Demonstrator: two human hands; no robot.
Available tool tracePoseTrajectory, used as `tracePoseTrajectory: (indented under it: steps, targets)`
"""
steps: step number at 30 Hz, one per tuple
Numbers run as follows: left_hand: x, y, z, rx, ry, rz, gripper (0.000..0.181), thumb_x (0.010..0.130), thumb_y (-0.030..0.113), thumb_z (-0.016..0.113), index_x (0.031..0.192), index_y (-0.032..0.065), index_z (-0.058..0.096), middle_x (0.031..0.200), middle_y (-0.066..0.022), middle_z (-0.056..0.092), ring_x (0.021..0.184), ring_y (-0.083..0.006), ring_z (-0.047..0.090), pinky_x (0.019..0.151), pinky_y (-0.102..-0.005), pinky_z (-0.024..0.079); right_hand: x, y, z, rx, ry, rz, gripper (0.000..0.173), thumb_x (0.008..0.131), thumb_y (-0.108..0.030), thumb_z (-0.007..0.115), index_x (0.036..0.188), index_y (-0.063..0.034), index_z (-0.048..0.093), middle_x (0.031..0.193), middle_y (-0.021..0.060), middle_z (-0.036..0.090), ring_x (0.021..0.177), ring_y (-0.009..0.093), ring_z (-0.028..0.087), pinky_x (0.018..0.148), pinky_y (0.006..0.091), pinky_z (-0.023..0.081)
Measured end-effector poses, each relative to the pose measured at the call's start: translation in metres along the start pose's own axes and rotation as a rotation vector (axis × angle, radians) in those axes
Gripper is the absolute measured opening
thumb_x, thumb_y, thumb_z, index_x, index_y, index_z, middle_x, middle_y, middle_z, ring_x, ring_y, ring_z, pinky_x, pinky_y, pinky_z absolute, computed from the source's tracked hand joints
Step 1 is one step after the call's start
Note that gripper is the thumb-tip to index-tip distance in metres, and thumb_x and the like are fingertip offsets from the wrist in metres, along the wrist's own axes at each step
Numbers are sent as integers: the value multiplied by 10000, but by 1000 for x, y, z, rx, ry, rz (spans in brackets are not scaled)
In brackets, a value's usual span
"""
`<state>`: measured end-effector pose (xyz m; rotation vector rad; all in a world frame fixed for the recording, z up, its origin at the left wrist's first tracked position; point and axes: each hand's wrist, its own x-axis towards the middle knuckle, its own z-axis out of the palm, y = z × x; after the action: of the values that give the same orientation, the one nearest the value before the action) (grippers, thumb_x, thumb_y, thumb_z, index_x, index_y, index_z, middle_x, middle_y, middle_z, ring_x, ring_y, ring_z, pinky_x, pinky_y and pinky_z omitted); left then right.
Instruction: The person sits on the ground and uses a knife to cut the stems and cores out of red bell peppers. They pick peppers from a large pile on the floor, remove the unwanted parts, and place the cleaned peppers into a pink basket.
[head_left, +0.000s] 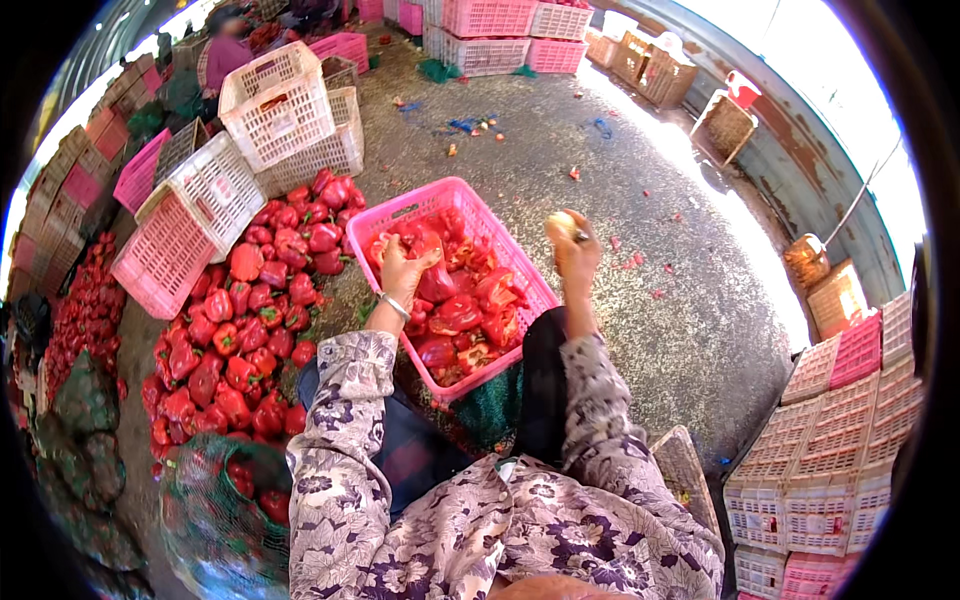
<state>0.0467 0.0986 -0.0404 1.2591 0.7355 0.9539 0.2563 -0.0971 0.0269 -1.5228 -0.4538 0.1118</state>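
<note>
A pink plastic crate (504, 237) holds cut and hollowed red bell peppers (455, 315) in front of me. Over its left part, my left hand (403, 276), with a metal bangle at the wrist, grips a red bell pepper (436, 279) between thumb and fingers. Right of the crate, above the floor, my right hand (577, 259) is closed around a pale, rounded piece (559, 226), apparently a pepper core. A small dark, shiny thing shows by those fingers; I cannot tell what it is. Whole red bell peppers (240, 352) lie heaped to the crate's left.
A green mesh sack (217, 517) with peppers stands at lower left. White crates (277, 112) and a tilted pink crate (165, 259) border the heap. Stacked crates (817, 442) rise at right. Scraps (476, 126) litter the concrete floor (660, 330). Another person (225, 56) is at upper left.
</note>
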Motion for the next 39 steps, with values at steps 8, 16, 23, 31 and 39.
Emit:
tracePoseTrajectory:
  steps: [8,16,23,31,39]
  targets:
    - [-22,137,-28,-201,117,210,447,800,-24,706,1235,-24,602,1082,-69,648,905,-125,611,798,-227,508,-89,-32,-286,-777,-130,4,158,845,-163,735,949,-45,713,824,52,720,685,114,651,596,280,521]
    - [-99,10,-238,155,479,324,235,800,64,722,1027,17,686,911,-74,699,815,-172,662,733,-304,537,-259,79,-436,-971,-423,264,196,819,-163,750,865,27,733,698,80,687,635,148,634,577,334,533]
    - [-207,-138,-334,499,968,-122,180,734,-45,648,899,27,661,720,1,609,637,-104,576,599,-268,495,-158,53,-347,-995,-173,144,202,875,-151,723,878,51,719,759,75,700,677,164,636,602,330,526]
    - [-210,-114,-377,1253,1001,-134,388,704,153,742,1057,49,619,1071,-198,599,1064,-401,554,910,-483,455,-94,-18,-159,-507,-105,24,237,940,-271,684,899,-38,698,744,45,681,464,44,451,404,233,308]
    - [-179,-128,-432,1753,767,-312,299,697,173,723,973,119,619,1025,-178,571,997,-387,558,838,-490,459,-157,-11,-56,-338,-231,22,121,937,-174,675,911,-55,670,730,20,653,433,-4,383,371,178,240]
